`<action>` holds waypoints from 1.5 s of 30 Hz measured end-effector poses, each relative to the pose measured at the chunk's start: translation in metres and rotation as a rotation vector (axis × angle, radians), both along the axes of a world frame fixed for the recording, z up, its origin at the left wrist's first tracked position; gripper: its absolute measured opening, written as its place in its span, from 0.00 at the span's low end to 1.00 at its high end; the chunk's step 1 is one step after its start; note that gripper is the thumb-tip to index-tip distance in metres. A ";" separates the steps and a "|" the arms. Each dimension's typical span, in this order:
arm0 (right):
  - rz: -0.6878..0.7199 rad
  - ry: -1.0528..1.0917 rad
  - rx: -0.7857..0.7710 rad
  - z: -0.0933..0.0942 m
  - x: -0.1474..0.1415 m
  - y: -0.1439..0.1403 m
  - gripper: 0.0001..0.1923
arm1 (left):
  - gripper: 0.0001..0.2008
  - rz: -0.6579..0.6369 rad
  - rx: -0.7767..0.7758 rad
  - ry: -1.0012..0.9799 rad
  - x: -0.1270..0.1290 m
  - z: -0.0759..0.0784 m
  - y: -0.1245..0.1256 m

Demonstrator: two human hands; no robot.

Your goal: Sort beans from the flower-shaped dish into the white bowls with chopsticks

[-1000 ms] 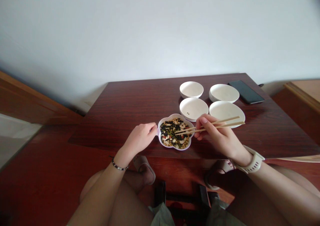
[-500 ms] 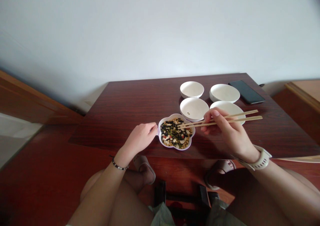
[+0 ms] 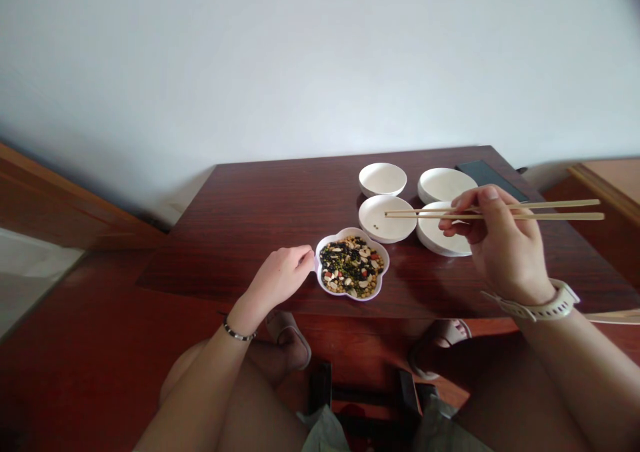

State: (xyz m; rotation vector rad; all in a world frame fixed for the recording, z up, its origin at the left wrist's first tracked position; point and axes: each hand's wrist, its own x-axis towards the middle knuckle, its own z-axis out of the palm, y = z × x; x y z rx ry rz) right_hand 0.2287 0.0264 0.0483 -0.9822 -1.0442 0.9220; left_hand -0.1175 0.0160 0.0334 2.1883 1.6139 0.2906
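A flower-shaped white dish [image 3: 320,247] filled with mixed beans and seeds sits near the table's front edge. My left hand [image 3: 280,277] rests on the table, its fingertips pinching the dish's left rim. My right hand [image 3: 500,245] grips a pair of wooden chopsticks [image 3: 540,210], held level above the table. Their tips hover over a small white bowl [image 3: 373,211] that has two dark beans lying in it. I cannot tell whether the tips hold a bean.
Three more white bowls stand nearby: one behind [image 3: 383,179], one at the back right [image 3: 443,184] and one partly under my right hand [image 3: 433,239]. A dark phone [image 3: 483,170] lies at the far right corner of the brown wooden table [image 3: 265,205].
My right hand has lifted the chopsticks out of the flower-shaped dish and carried them back and to the right, over the bowl holding two beans. The left hand has stayed still.
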 end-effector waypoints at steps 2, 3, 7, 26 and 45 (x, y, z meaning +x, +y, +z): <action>-0.005 -0.008 -0.003 0.000 0.000 0.000 0.16 | 0.18 0.001 -0.008 0.003 0.000 0.001 0.000; -0.008 -0.015 -0.001 0.000 -0.001 -0.001 0.16 | 0.18 0.002 -0.010 0.004 0.001 0.002 0.000; -0.006 -0.050 -0.003 0.002 -0.004 -0.004 0.17 | 0.17 0.003 -0.001 0.002 0.002 0.003 -0.001; 0.249 -0.133 -0.193 0.008 -0.014 -0.017 0.20 | 0.18 -0.003 -0.006 0.010 0.006 0.002 0.002; 0.332 -0.301 -0.200 0.003 -0.020 -0.018 0.21 | 0.18 0.005 -0.007 0.016 0.010 0.008 0.003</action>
